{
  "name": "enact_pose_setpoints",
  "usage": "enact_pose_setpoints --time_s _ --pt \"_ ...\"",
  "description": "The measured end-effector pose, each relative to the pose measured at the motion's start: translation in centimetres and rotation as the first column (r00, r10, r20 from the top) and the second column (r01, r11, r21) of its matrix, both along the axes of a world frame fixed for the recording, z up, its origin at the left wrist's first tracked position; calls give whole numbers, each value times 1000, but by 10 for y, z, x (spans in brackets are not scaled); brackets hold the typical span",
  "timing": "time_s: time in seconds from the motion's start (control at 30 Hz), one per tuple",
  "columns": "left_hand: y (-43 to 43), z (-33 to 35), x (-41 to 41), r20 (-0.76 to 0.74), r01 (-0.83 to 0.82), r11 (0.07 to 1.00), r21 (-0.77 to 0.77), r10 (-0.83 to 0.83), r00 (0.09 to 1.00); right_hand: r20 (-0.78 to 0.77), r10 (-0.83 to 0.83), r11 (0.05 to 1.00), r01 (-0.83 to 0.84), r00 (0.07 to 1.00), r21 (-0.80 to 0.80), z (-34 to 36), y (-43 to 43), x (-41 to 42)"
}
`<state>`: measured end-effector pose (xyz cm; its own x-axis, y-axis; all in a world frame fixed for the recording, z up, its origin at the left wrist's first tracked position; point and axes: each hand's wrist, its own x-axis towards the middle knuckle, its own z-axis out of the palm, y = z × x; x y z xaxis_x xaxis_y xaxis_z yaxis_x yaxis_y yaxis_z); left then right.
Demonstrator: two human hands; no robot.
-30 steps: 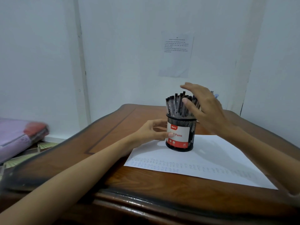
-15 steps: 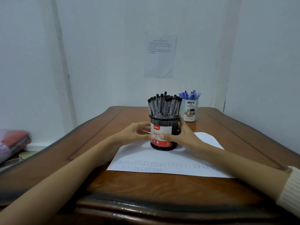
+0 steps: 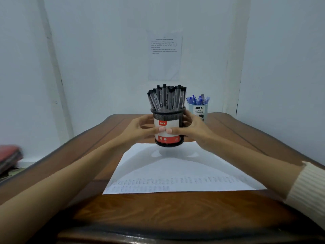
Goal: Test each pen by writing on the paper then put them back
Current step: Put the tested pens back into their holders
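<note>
- The left hand [image 3: 140, 131] is wrapping its grip around the left side of the black mesh cup [image 3: 168, 114], with the thumb pressing on the label.
- The cup is standing upright over the far edge of the paper [image 3: 175, 169], and black pens [image 3: 166, 97] are filling it. I cannot tell if it is touching the paper.
- The right hand [image 3: 193, 132] is clamping its grip on the other side, probably because a full, tall cup tips easily.
- A pale cup [image 3: 197, 111] of blue pens [image 3: 198, 100] is waiting behind on the counter [image 3: 158, 212].
- No pen is being held, so I think the cup is being placed for picking.
</note>
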<state>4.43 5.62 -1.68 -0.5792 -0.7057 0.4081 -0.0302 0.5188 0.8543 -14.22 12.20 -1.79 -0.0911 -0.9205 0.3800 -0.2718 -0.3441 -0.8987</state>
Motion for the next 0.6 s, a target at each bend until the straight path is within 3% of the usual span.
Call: enact_pose_setpoints --time_s 0.13,0.37,0.47,0.6 --pt "-23 20 -13 33 -21 1000 -5 21 999 40 -13 1000 14 999 -25 15 -32 -9" --pt "-57 25 -15 409 -146 985 89 98 908 151 -74 993 58 986 102 7 -100 -23" --pt "-54 6 -7 558 -188 982 -4 158 815 115 -118 985 102 986 136 3 -123 -33" --pt "-45 -17 -6 646 -148 984 -99 177 743 93 -126 982 111 988 151 0 -144 -39"
